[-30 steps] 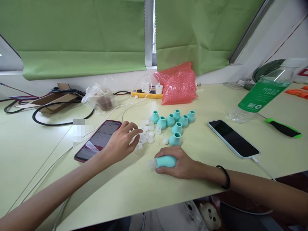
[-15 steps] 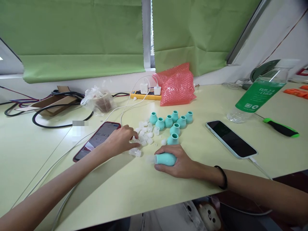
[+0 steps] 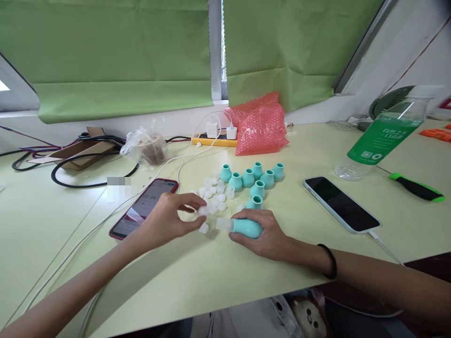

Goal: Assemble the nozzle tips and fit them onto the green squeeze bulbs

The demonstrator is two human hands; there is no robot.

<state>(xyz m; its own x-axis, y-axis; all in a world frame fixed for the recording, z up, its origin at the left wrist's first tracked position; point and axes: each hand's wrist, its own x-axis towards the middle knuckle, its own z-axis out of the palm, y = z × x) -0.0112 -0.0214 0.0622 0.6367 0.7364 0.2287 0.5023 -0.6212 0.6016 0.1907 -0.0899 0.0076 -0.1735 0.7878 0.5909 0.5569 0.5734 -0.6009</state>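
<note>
In my right hand (image 3: 266, 234) lies a teal squeeze bulb (image 3: 246, 228), held sideways with fingers wrapped round it. A clear plastic tube tip (image 3: 223, 224) sticks out of its left end. My left hand (image 3: 178, 217) is curled, with a small translucent plastic cap (image 3: 203, 211) between thumb and fingertips. A pile of loose translucent caps (image 3: 213, 190) lies just beyond the left fingers. Another clear piece (image 3: 204, 228) rests below the left thumb. Several teal bulbs (image 3: 258, 188) stand upright, mouths up, behind my right hand.
A red-edged phone (image 3: 144, 206) showing a timer lies by my left wrist. On the right are a white-edged phone (image 3: 340, 203), a tilted-looking water bottle (image 3: 382, 136) and a screwdriver (image 3: 417, 187). Pink bubble wrap (image 3: 260, 126) and a yellow power strip (image 3: 214, 140) are at the back.
My left hand has risen slightly from the pile's edge, a cap now between its fingertips. My right hand still holds the bulb, its clear tip now showing more plainly.
</note>
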